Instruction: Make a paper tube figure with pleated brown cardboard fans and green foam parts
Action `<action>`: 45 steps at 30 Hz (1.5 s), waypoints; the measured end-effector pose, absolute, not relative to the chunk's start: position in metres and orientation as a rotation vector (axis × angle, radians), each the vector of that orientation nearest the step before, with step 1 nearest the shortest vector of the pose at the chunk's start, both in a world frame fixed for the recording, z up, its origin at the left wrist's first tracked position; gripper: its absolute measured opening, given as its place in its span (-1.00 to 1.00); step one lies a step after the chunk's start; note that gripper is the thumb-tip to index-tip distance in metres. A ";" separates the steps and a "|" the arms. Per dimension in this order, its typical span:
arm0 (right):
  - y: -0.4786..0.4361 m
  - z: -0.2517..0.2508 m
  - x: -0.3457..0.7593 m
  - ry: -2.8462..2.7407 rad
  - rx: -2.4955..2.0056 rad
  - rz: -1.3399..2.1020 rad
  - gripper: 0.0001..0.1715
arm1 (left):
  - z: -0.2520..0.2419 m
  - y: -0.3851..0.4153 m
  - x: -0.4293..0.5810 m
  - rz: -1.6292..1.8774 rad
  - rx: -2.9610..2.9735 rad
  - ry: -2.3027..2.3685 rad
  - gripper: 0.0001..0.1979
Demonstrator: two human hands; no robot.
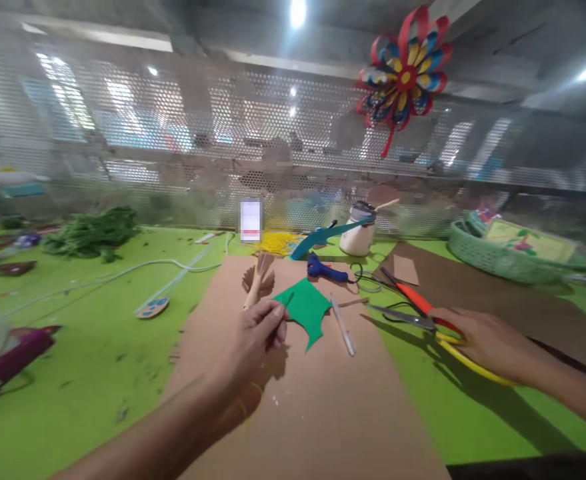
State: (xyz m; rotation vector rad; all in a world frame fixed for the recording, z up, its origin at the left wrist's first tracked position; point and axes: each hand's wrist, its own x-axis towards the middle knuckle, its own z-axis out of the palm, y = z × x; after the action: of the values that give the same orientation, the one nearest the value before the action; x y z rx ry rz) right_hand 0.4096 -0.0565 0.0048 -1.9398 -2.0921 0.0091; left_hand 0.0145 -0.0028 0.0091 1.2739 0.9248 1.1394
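My left hand (pixel 265 323) is closed in a pinch over the brown sheet. A small dark green piece (pixel 289 299) shows at its fingertips, in front of a bright green sheet (pixel 309 307) with scalloped cut edges. My right hand (pixel 483 340) grips scissors (pixel 430 319) with one orange-red and one yellow handle. Their blades are spread apart and point left. Between the hands, a pen (pixel 343 325) lies beside the green sheet. Behind it is a blue glue gun (pixel 327 269). A brown fluted paper shape with a pale stem (pixel 257 283) stands just beyond my left hand.
The brown sheet (pixel 293 427) covers the middle of the green table (pixel 97 373). At the back are a white jar (pixel 357 237), yellow strips (pixel 277 243) and a lit screen (pixel 251 220). A green basket (pixel 493 257) is on the right. A cord (pixel 123 272) crosses the left side.
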 end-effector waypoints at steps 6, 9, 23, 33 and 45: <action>-0.069 0.032 0.341 -1.644 -1.521 0.699 -0.53 | 0.032 -0.015 0.015 1.148 1.381 0.877 -0.72; -0.067 0.033 0.282 -1.708 -1.379 0.846 -0.49 | 0.049 -0.022 0.015 1.196 1.463 0.845 -0.74; -0.051 0.024 0.179 -1.636 -0.993 1.092 -0.45 | 0.065 -0.023 0.020 1.270 1.633 0.916 -0.76; -0.053 0.013 0.173 -1.594 -1.067 1.079 -0.42 | 0.050 -0.012 0.021 1.245 1.819 1.032 -0.74; -0.061 0.017 0.171 -1.609 -1.148 0.930 -0.36 | 0.051 -0.013 0.023 1.192 1.736 1.008 -0.73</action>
State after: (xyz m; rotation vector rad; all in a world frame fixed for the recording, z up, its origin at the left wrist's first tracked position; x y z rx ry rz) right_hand 0.1709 -0.0614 0.0171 -1.1480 -1.6094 0.9304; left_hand 0.0235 -0.0133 0.0511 1.7361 1.0075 1.1920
